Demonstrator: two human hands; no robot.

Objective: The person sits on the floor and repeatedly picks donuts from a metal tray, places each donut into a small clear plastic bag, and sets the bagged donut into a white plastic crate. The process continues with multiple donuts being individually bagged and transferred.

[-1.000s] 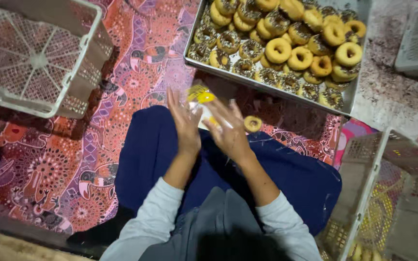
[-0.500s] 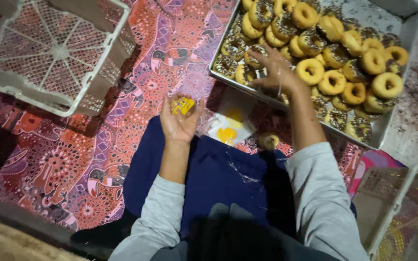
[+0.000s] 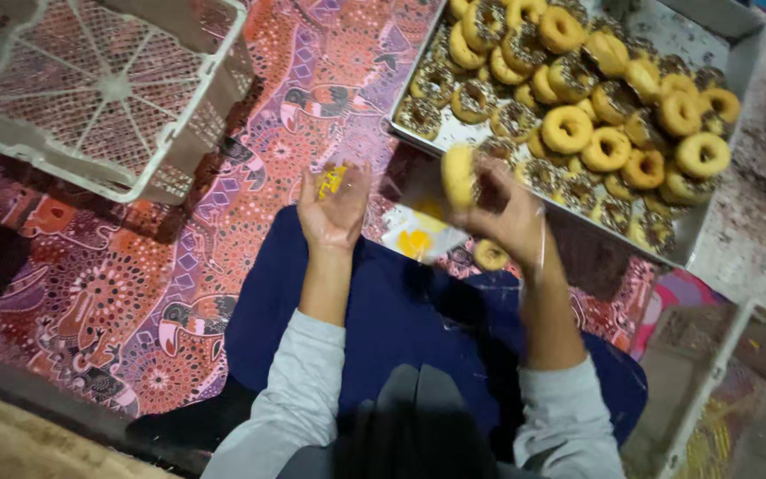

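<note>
A small clear wrapper with yellow print (image 3: pixel 332 180) in the left hand (image 3: pixel 334 208) (another, white-yellow (image 3: pixel 418 238), on the lap)

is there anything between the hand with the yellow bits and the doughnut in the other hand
Nothing visible. The left hand holds yellow bits palm up; the right hand holds a plain doughnut beside it. Only open air over the patterned cloth separates them.
</note>
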